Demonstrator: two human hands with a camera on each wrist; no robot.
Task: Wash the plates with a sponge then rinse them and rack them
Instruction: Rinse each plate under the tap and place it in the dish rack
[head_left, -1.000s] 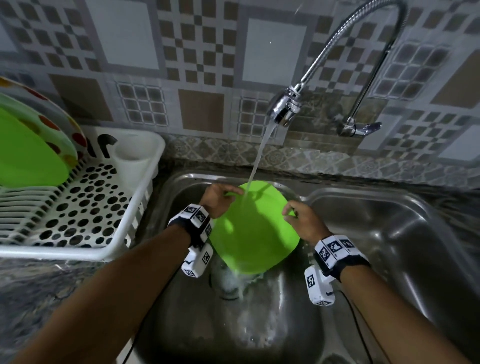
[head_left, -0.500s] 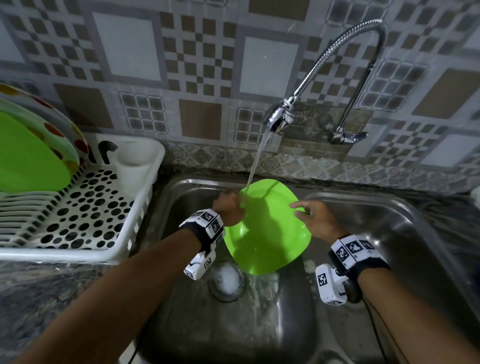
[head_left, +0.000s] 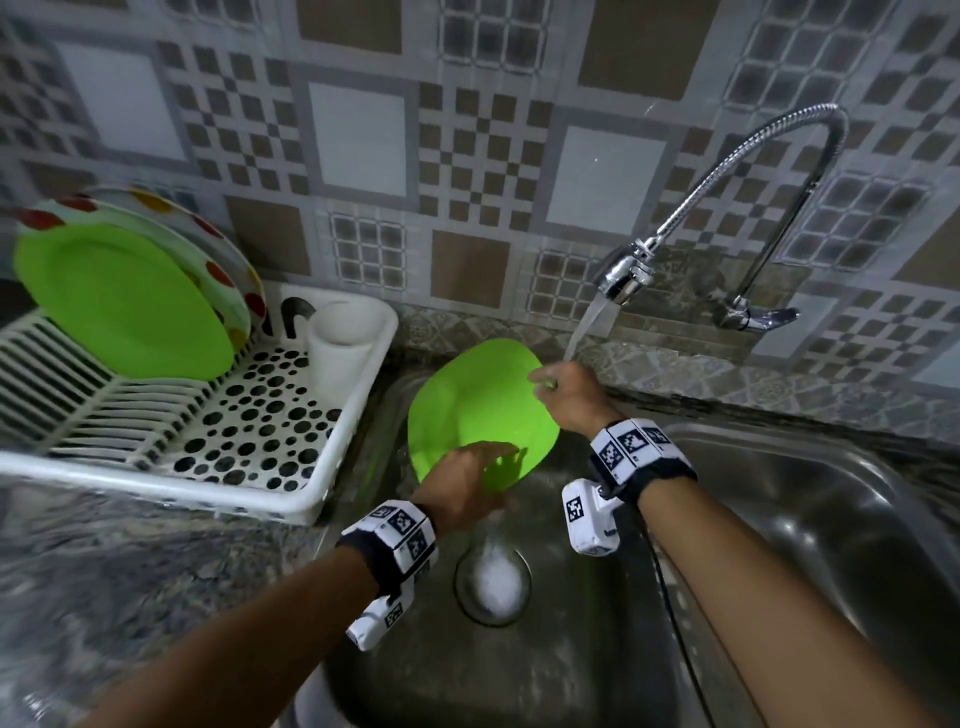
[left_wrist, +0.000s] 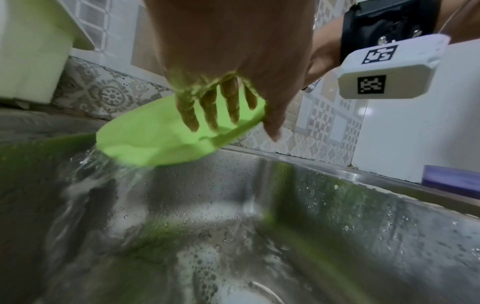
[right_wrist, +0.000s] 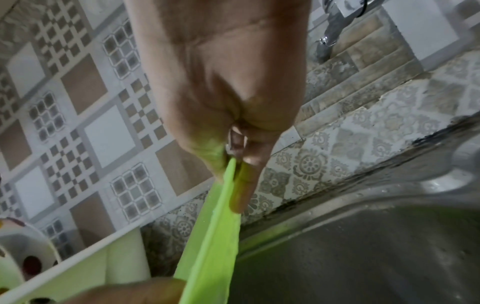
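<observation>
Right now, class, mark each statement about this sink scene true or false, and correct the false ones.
1. The tap is running. True.
2. The right hand pinches the plate by its rim. True.
3. The rack holds no plates. False: a green plate and a spotted plate stand in it.
4. The left hand holds a sponge. False: its fingers lie spread against the plate, with no sponge in view.

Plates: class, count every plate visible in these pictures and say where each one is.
3. A green plate is held over the sink; another green plate stands in the dish rack, with a spotted plate behind it. Others may be hidden.
</observation>
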